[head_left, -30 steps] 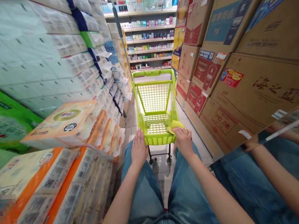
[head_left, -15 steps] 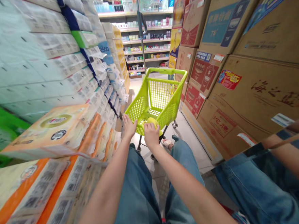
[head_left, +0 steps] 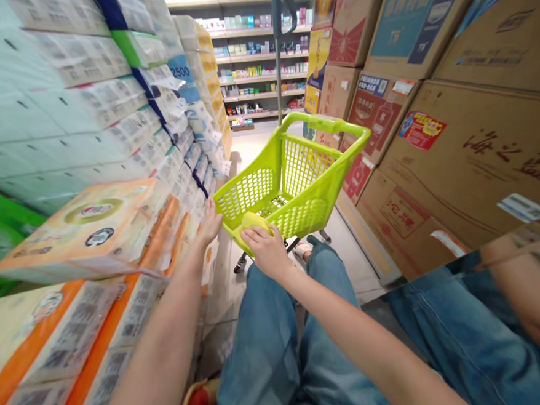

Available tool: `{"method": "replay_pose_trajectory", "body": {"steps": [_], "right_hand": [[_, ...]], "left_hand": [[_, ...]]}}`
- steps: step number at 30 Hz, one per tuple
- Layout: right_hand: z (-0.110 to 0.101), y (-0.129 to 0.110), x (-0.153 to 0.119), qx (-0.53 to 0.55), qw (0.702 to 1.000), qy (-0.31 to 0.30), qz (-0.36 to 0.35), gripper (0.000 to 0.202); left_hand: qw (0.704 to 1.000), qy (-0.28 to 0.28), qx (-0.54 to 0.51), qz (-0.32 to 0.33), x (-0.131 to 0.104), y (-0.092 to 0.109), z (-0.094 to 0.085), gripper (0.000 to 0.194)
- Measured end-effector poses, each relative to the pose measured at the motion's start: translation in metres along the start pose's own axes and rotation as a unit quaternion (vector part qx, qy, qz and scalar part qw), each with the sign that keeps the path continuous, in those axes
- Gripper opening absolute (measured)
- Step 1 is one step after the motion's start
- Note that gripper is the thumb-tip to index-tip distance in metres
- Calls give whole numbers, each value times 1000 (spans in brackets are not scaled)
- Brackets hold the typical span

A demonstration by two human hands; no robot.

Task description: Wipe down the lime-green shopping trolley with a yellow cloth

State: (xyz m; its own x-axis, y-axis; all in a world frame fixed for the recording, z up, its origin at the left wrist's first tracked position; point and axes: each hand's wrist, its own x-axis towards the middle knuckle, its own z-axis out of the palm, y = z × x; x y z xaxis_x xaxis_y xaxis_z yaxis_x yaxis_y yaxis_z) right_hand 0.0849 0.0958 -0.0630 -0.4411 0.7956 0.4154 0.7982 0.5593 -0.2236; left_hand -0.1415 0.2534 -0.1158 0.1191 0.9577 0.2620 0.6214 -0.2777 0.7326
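Observation:
A lime-green plastic shopping cart [head_left: 305, 218] with perforated sides stands in front of my knees, turned at an angle. At its near left corner my left hand [head_left: 210, 224] grips the rim, with the fingertips partly hidden. My right hand [head_left: 266, 246] presses a yellow cloth [head_left: 255, 221] onto the near rim of the basket. Part of the cloth bunches up above my fingers. Inside, the slotted basket floor shows behind the cloth.
Stacked tissue packs [head_left: 130, 123] line the left side, with an orange-and-white pack [head_left: 86, 224] close to my left arm. Cardboard cartons [head_left: 488, 150] form a wall on the right. A thin upright pole [head_left: 278, 72] stands beyond the cart, before stocked shelves [head_left: 261, 76].
The cart has swung round, its handle end shifting right and its near end left. Both hands have moved left with the near rim, the cloth still under my right hand.

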Motion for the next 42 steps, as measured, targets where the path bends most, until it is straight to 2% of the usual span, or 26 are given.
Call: {"method": "replay_pose_trajectory", "body": {"steps": [2,8,10,13,17,21,24,27,30,32,35,39,41,42], "right_hand": [[-10,15,-7,-3,1000,0,-3,47],[-39,71,-19,-24,995,50,81,58],[-42,77,-22,-21,994,62,82,58],[-40,73,-24,-14,993,80,87,56],[-33,61,-21,-16,990,92,101,50],[-31,62,-21,-35,992,81,85,52],[-36,76,-23,-36,997,54,36,58],[-45,96,-20,-41,999,26,4,62],[-46,105,-17,-64,995,51,58,66],[-38,95,-16,-78,988,78,105,67],[-14,50,-17,-78,987,87,114,63],[17,-18,-23,-39,997,68,23,53],[20,-26,-26,-35,997,61,-29,52],[17,-20,-27,-36,996,59,-49,54]], "left_hand": [[1000,-5,-7,4,-5,-3,-9,70],[1000,8,-3,-8,-16,-11,-21,70],[1000,12,1,-11,-24,-10,-23,69],[1000,9,8,-13,-44,-2,-27,70],[999,-35,42,0,-91,22,-28,63],[993,-12,92,70,-150,55,-17,55],[982,9,138,126,-185,78,-2,59],[970,48,190,146,-203,95,13,70],[962,84,228,126,-208,109,25,76],[958,98,246,108,-207,117,31,80],[956,108,253,99,-205,121,38,85],[952,135,255,104,-205,114,47,89],[947,130,272,108,-205,111,50,91],[945,122,283,106,-205,111,50,91]]}}
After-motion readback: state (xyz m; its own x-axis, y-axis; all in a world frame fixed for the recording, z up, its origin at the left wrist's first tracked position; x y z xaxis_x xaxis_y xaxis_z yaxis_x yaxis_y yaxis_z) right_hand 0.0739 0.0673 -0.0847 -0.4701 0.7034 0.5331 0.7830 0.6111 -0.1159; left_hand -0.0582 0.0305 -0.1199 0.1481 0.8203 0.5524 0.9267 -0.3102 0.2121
